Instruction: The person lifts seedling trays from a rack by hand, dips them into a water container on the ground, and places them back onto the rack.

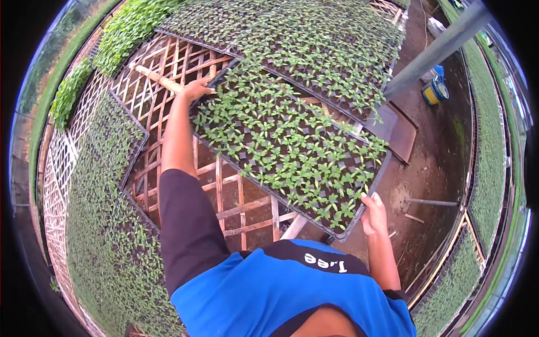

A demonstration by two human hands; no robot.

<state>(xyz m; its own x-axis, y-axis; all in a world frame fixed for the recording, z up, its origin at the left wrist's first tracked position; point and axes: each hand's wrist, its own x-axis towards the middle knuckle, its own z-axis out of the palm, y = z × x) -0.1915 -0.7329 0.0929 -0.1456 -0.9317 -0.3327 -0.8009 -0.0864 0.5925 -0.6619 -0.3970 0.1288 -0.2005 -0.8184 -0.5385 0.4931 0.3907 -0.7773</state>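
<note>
A black seedling tray (pixel 289 149) full of small green sprouts is held tilted above a wooden lattice bench (pixel 168 62). My left hand (pixel 196 89) grips the tray's far left corner, with the arm stretched out over the lattice. My right hand (pixel 373 213) grips the tray's near right corner. A wooden stick (pixel 157 78) lies on the lattice just beyond my left hand.
More seedling trays (pixel 314 45) cover the bench beyond, and others (pixel 106 185) lie to the left. Bare soil floor (pixel 432 163) runs on the right, with a grey post (pixel 435 50) and a yellow-and-blue container (pixel 433 90). Further seedling beds (pixel 494 168) line the far right.
</note>
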